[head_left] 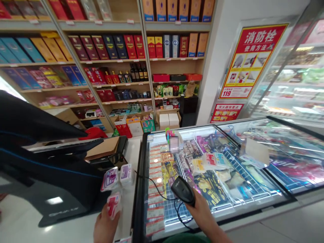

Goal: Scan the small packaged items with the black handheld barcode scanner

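My left hand [105, 223] is closed around a small clear plastic pack with a red-pink label [114, 204], over the white counter. Just beyond it sit a pack with a purple label [110, 178] and, to its right, a stack of packs with lilac labels [126, 172]. A black handheld barcode scanner [182, 191] is gripped in my right hand [201, 211], above the glass-topped freezer. Its black cable [158, 191] loops over the glass toward the counter. The scanner's head points away to the left.
Packs with yellow, red and blue labels [210, 159] lie on the freezer glass, with a cardboard piece [257, 152] farther right. A dark checkout terminal [63, 182] stands at left, near an open carton [102, 148]. Shelves of boxed goods [108, 60] line the back wall.
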